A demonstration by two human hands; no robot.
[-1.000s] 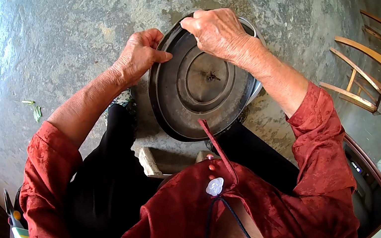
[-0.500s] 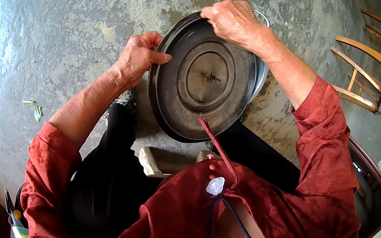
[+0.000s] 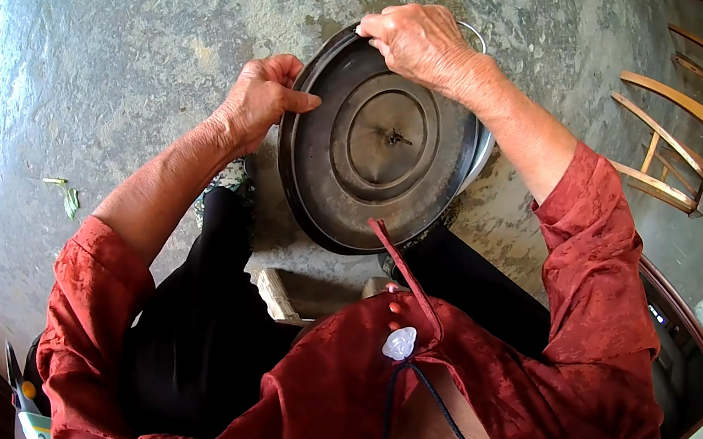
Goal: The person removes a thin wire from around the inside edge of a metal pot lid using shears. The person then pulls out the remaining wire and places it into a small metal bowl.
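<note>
Left hand [image 3: 262, 104] – grip clamped on the left rim of a dark round metal lid [image 3: 343, 170], thumb inside. Right hand [image 3: 425, 49] curled at the top rim; cannot tell whether it is closed on anything. Right fingertips slightly farther left than half a second ago; left hand nearly unchanged. Lid held above the concrete floor [image 3: 152, 29], ringed face toward the wearer; round, so no true long axis – foreshortened oval, taller than wide. Silvery metal edge [image 3: 480, 156] shows behind, right.
</note>
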